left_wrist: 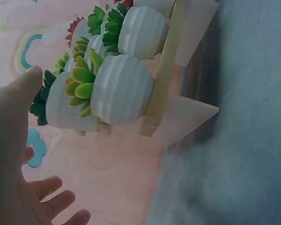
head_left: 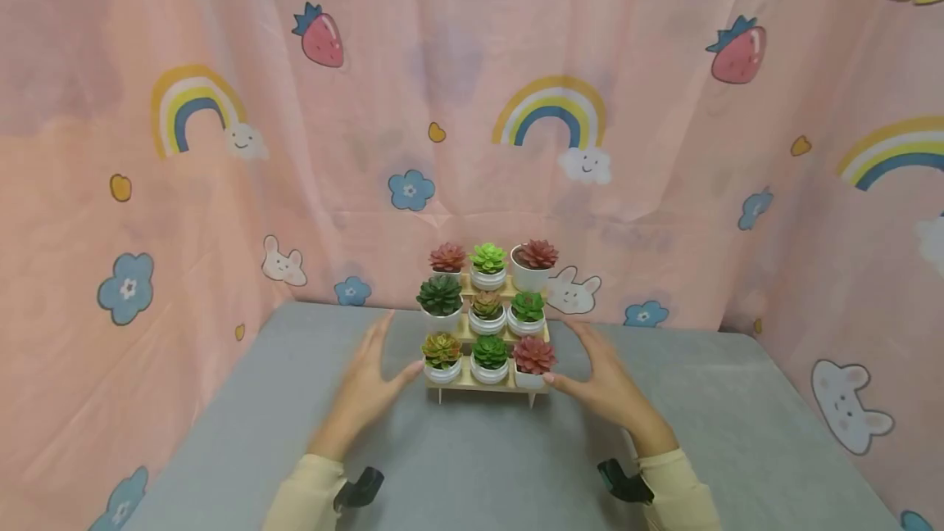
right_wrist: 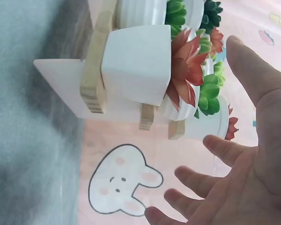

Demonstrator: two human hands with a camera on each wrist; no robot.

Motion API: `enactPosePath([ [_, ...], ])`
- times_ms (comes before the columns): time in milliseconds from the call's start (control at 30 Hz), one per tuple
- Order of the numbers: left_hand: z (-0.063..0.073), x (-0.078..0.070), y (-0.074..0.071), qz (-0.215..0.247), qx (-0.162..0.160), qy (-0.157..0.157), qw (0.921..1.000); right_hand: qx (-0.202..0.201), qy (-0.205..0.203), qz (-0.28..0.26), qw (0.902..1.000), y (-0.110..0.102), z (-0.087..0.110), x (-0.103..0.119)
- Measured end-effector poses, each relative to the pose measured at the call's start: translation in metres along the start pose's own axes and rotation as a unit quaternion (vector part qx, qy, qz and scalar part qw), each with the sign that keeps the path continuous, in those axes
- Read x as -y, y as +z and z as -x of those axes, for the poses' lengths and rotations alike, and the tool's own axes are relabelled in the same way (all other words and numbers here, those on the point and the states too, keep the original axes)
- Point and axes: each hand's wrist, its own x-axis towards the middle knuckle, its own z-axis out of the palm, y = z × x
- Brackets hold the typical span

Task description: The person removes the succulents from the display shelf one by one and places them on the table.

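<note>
A three-tier wooden plant stand on the table bears several small artificial succulents in white pots. On its lowest tier are a yellow-orange succulent, a green one and a red one in a squarish pot. My left hand is spread at the stand's left side, fingers extended, holding nothing. Opposite, my right hand is spread the same way, its palm facing the pots. In the left wrist view the thumb overlaps the dark green succulent; whether it touches, I cannot tell.
The grey table extends to both sides of the stand. Close behind hangs a pink curtain printed with rainbows, rabbits and flowers. Dark straps with small devices sit at both wrists, below light yellow sleeves.
</note>
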Motion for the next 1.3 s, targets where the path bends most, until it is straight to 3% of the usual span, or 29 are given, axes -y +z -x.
enactPosePath([
  [167,-0.009,0.014,0.021,0.102,0.038,-0.002,0.994,0.026,0.019,-0.037,0.9988,0.002,-0.004,-0.003],
  [400,-0.011,0.029,0.047,0.22,0.09,-0.023,0.971,0.035,0.034,-0.06,0.997,0.006,-0.006,-0.01],
  [700,-0.006,0.038,0.058,0.239,0.097,-0.036,0.9655,0.034,-0.003,-0.09,0.9954,0.014,-0.008,-0.017],
  [900,-0.006,0.043,0.062,0.265,0.119,-0.039,0.9561,0.038,0.0,-0.113,0.9929,0.021,-0.011,-0.019],
  [1300,-0.003,0.045,0.062,0.259,0.137,-0.024,0.9557,0.045,0.023,-0.131,0.9901,0.033,-0.01,-0.019],
])
